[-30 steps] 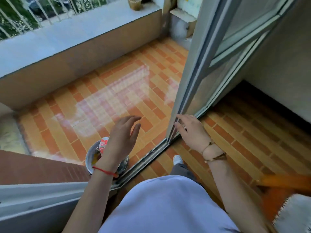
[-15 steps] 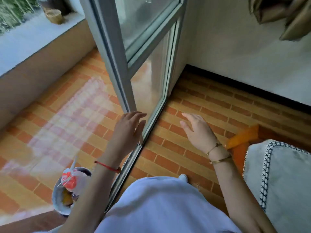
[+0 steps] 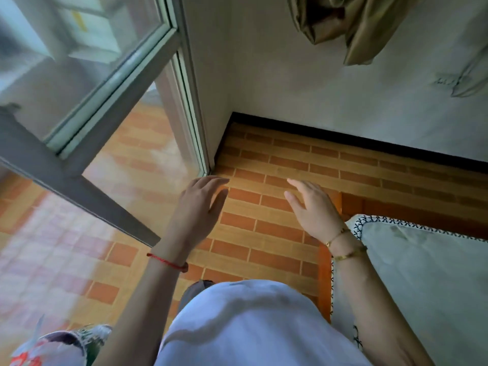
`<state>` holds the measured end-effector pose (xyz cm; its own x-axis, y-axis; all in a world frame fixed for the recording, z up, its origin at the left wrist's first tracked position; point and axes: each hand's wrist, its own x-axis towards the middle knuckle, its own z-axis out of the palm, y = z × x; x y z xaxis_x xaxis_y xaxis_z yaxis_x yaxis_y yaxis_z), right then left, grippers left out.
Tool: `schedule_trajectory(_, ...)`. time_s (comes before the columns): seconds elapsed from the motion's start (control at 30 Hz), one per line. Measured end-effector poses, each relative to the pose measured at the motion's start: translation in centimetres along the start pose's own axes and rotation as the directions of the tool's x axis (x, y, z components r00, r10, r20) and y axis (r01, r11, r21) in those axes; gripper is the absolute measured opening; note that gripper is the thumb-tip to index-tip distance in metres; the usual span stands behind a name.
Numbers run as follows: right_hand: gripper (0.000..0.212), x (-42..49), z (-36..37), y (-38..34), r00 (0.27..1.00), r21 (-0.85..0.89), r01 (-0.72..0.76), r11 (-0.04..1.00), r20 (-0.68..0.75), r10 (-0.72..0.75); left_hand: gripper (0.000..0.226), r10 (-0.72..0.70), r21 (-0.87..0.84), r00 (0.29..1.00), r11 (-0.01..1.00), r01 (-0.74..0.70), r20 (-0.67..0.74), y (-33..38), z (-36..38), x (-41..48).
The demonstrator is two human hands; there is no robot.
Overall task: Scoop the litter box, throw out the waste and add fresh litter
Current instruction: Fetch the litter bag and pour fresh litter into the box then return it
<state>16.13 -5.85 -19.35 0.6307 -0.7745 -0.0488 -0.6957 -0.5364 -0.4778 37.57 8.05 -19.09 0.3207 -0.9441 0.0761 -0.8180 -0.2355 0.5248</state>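
Both hands up and empty here: your left hand (image 3: 196,204) hangs by the door (image 3: 79,186) frame at ten o'clock, fingers (image 3: 216,181) spread and loose, holding nothing. Your right hand (image 3: 314,210) is just as flat and open over the floor (image 3: 264,233). No litter box in view, only a bin (image 3: 79,339) with a bag at seven o'clock. My read: you're between steps, so find the box first, and mind the cushion (image 3: 422,273) at four o'clock.
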Motion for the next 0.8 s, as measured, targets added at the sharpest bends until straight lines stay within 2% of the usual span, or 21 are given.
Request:
schedule_trajectory(0.33,0.047,6.1,-2.7,7.9,0.987,0.016,-0.154,0.988,-0.042,0.155,0.034,0.12,0.008,0.989,0.993,-0.121,0.086,3.2,4.8,12.2)
schedule_trajectory(0.6,0.046,15.4,-6.0,12.8,0.955,0.037,-0.262,0.964,-0.131,0.265,0.054,0.262,-0.016,0.95,0.965,-0.263,0.173,4.0,7.4,27.7)
schedule_trajectory(0.8,0.046,23.7,-9.5,15.5,0.905,0.073,-0.343,0.936,-0.242,0.35,0.033,0.392,-0.03,0.899,0.918,-0.394,0.197,5.4,7.8,40.1)
